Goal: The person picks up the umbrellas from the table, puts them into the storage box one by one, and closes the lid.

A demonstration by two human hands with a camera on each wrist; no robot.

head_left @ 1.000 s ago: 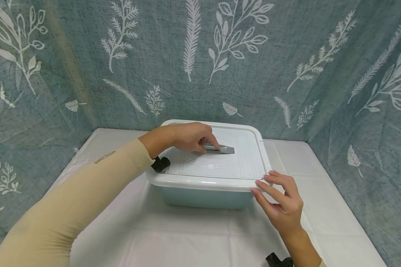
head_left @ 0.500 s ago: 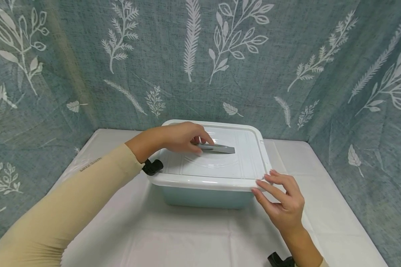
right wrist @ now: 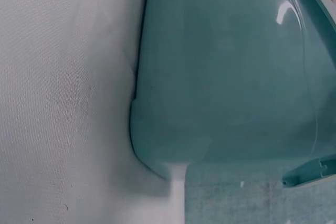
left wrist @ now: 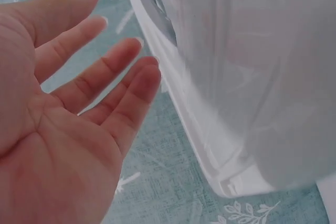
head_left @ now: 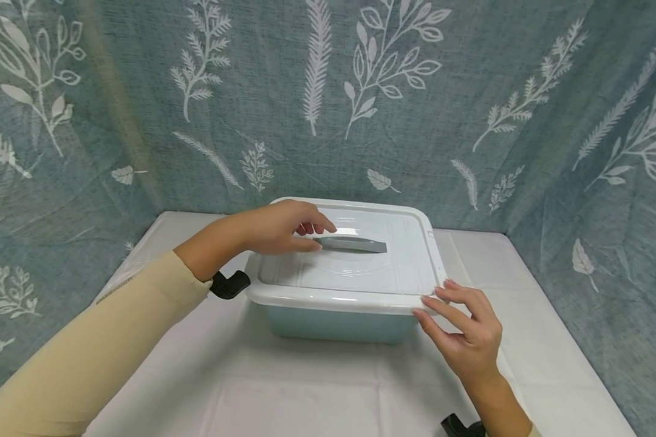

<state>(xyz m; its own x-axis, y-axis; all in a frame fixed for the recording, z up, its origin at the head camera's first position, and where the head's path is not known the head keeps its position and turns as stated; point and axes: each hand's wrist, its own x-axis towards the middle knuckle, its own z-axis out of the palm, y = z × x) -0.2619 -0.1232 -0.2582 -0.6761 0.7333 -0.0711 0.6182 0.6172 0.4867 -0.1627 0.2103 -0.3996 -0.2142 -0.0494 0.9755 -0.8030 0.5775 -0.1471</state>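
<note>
A lidded box stands on the table, its tub (head_left: 339, 325) pale teal and its lid (head_left: 410, 267) white. Set into the lid's middle is a grey handle (head_left: 361, 244). My left hand (head_left: 284, 227) hovers over the lid's left part, its thumb and fingertips around the handle's left end in the head view. The left wrist view has that hand (left wrist: 68, 114) with loosely spread fingers and nothing between them. At the lid's front right corner, my right hand (head_left: 464, 334) rests its fingertips and thumb on the rim. Most of it falls outside the right wrist view, where the tub's wall (right wrist: 226, 66) dominates.
White cloth covers the table (head_left: 306, 394). Grey-green curtains (head_left: 284, 91) with white leaf prints rise behind it and on both sides. The box sits close to the back curtain. Black wrist mounts (head_left: 229, 284) show at both wrists.
My left hand has drawn back leftward along the handle, its index finger lifting off, so more of the handle shows. The right hand stays at the lid's corner.
</note>
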